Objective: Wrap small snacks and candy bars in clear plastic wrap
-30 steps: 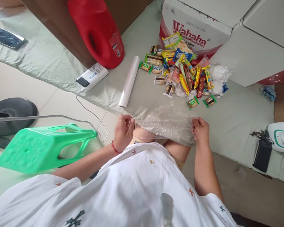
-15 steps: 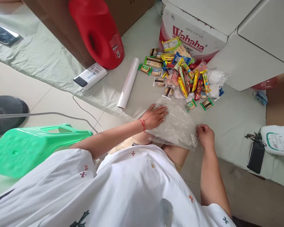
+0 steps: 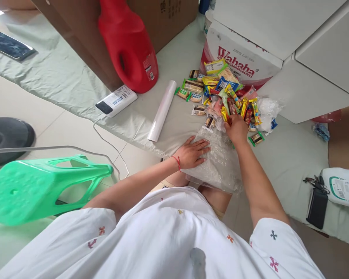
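My left hand (image 3: 193, 153) lies flat on a clear plastic sheet or bag (image 3: 219, 161), fingers stretched out, at the near edge of the covered surface. My right hand (image 3: 237, 131) is at the near side of a heap of wrapped snacks (image 3: 212, 80), its fingers bent down among them. A yellow-wrapped snack (image 3: 224, 114) is right beside its fingertips. What the fingers pinch, if anything, is hidden. A green-edged biscuit packet (image 3: 256, 138) lies just right of that hand, and a small biscuit packet (image 3: 209, 123) lies at the sheet's far edge.
A white roll (image 3: 162, 111) and a white power bank (image 3: 116, 101) with a cable lie left. Behind stand a red jug (image 3: 133, 50) and a Wahaha carton (image 3: 241, 58). Right are a black case with keys (image 3: 317, 207) and a white bottle (image 3: 344, 186). A green stool (image 3: 26, 190) lies tipped over.
My right hand has left the right edge of the plastic and moved forward and left to the snack heap. My left hand stays on the plastic. The view has shifted slightly.
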A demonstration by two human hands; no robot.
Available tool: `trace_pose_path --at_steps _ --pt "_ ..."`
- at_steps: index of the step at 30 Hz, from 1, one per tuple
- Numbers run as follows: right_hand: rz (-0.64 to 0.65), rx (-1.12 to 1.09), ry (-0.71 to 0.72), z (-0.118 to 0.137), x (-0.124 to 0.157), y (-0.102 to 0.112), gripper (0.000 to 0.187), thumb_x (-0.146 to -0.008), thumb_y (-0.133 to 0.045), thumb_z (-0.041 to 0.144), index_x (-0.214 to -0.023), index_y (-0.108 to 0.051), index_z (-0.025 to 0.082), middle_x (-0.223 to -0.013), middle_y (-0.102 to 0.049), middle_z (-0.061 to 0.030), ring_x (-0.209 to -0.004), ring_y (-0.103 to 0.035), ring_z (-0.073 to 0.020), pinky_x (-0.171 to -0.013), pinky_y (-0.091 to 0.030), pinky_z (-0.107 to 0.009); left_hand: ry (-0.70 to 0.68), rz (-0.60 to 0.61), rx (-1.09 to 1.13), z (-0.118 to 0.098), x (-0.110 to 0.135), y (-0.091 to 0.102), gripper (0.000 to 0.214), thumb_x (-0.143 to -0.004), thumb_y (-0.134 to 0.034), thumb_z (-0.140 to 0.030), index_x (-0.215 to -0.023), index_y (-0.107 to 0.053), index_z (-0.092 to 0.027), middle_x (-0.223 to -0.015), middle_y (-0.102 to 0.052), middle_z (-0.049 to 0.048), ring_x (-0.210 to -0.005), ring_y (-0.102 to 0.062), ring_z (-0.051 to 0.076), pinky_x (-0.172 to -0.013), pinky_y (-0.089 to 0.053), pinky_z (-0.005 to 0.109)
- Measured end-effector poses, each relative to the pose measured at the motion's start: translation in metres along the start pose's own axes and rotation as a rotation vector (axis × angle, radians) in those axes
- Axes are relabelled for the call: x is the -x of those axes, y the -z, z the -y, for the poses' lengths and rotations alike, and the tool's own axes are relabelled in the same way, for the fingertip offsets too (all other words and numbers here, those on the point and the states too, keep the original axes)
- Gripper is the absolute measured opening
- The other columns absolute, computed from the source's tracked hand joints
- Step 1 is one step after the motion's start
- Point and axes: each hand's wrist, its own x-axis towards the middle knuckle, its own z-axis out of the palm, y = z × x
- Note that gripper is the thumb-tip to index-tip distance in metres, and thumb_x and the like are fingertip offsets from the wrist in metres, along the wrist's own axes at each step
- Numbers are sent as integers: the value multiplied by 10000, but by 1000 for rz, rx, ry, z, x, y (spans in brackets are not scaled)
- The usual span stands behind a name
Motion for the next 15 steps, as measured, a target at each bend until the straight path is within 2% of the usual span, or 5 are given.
trace_pose_path --at_steps 5,8,11,15 --pt "-134 -97 -24 -24 -13 11 340 -898 -604 445 -1098 -670 178 -1030 -692 -129 -971 -632 -294 -941 -515 -473 -5 -12 33 0 1 0 543 -1044 -449 -455 -1545 -504 -253 -1675 -399 109 -1564 -352 279 -1295 -103 578" --pt "-74 -36 -41 -27 -38 5 438 -841 -689 499 -1128 -658 170 -1139 -665 -165 -1021 -619 -317 -950 -504 -495 2 -20 34 1 1 -2 546 -1044 -444 -455 -1546 -504 -248 -1676 -396 111 -1561 -353 288 -1289 -101 595" --pt "-7 66 -22 -22 -59 -5 547 -744 -789 449 -1157 -643 122 -1213 -630 -219 -1088 -598 -360 -968 -487 -518 -2 -25 35 1 1 -4 552 -1044 -444 -453 -1550 -501 -241 -1675 -397 118 -1561 -351 293 -1285 -106 606" --pt "-9 89 57 -26 -67 -1 439 -747 -767 410 -1058 -665 117 -1046 -659 -189 -1072 -572 -360 -994 -470 -533 -14 -29 46 1 0 -3 559 -1044 -443 -452 -1549 -501 -221 -1672 -401 119 -1564 -346 291 -1285 -113 614"
